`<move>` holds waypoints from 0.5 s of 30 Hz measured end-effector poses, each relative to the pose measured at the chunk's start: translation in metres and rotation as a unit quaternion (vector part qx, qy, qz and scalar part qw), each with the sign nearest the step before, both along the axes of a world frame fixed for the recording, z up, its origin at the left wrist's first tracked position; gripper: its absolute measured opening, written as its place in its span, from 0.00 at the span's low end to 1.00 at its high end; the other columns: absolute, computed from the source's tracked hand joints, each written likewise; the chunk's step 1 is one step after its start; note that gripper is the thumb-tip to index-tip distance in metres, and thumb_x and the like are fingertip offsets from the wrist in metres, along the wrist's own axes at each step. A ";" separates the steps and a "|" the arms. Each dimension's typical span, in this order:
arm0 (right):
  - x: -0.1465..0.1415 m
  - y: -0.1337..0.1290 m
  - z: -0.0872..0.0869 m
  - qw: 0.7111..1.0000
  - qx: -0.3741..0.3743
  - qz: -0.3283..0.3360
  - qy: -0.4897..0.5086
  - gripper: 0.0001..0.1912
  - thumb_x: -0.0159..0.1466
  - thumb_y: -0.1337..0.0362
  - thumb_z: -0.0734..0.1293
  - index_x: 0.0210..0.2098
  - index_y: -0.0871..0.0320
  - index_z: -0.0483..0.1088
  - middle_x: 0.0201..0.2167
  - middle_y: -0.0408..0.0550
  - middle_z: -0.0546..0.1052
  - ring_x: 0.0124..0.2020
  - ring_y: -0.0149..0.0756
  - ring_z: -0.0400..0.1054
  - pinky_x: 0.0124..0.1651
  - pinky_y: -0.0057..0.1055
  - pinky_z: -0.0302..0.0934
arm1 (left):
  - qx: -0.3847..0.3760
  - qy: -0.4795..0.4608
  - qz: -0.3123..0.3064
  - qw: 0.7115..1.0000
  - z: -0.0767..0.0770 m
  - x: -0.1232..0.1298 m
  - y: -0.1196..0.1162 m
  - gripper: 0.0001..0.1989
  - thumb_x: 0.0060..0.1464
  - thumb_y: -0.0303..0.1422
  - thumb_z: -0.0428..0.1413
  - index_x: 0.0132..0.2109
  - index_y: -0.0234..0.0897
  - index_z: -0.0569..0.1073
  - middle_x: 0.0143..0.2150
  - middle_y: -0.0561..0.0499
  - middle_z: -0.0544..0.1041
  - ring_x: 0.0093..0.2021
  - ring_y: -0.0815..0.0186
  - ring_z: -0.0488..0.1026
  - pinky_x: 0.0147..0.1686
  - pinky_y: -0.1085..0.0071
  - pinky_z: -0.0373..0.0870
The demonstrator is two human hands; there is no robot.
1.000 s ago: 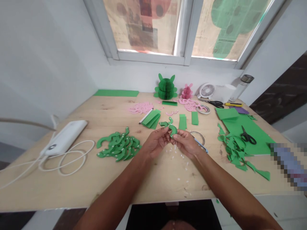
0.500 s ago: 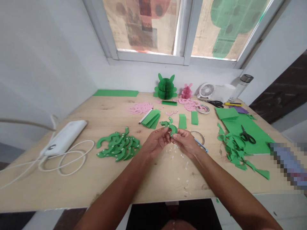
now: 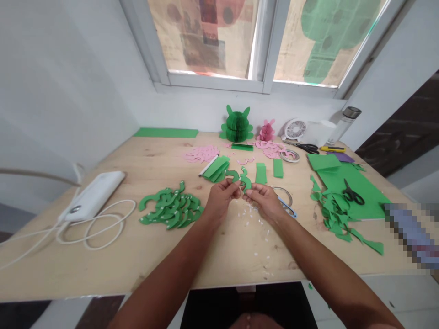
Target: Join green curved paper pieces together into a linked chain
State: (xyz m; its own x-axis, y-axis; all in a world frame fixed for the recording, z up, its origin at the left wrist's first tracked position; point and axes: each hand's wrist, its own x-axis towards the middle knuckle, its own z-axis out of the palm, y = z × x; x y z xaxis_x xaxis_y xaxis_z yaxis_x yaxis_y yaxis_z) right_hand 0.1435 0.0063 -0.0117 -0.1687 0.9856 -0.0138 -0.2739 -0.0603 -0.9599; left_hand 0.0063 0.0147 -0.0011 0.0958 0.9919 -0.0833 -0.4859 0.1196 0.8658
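My left hand (image 3: 223, 197) and my right hand (image 3: 265, 200) pinch a curved green paper cutout (image 3: 247, 183) between them, one at each side of it. It is held just above the table near the middle. Right beyond my left fingers lies another green curved cutout (image 3: 232, 173), with a small green curl (image 3: 243, 171) beside it. To the left of my left hand is a heap of similar green cutouts (image 3: 171, 208), several with small white strips on them. White paper bits (image 3: 259, 221) are scattered below my fingers. A tape roll (image 3: 287, 195) and a blue tool (image 3: 290, 209) lie by my right hand.
Green scraps (image 3: 338, 214), black scissors (image 3: 352, 193) and green sheets (image 3: 366, 196) lie at right. Pink cutouts (image 3: 201, 154), a green honeycomb paper figure (image 3: 236, 125), a pink one (image 3: 266, 131) and a fan (image 3: 295, 130) are at the back. A white power bank (image 3: 98, 196) with cables is left.
My fingers have shifted slightly on the green cutout, and its curve shows more fully. My left hand has drawn back a little, uncovering more of the cutout lying beyond it.
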 end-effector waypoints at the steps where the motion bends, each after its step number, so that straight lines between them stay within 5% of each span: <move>1: 0.000 -0.001 0.001 1.000 0.000 -0.004 0.001 0.11 0.49 0.57 0.73 0.25 0.58 0.73 0.21 0.43 0.75 0.21 0.27 0.63 0.28 0.26 0.55 | 0.004 0.009 0.010 1.000 0.000 0.000 0.000 0.11 0.40 0.33 0.63 0.23 0.33 0.68 0.17 0.56 0.67 0.20 0.74 0.62 0.25 0.74 0.59; 15: 0.001 0.007 -0.017 0.998 0.034 -0.033 -0.050 0.14 0.49 0.54 0.72 0.23 0.59 0.70 0.17 0.41 0.71 0.17 0.26 0.57 0.22 0.25 0.47 | 0.022 0.017 0.003 1.000 -0.001 0.005 -0.003 0.10 0.39 0.33 0.63 0.25 0.33 0.71 0.18 0.56 0.69 0.20 0.73 0.63 0.26 0.74 0.59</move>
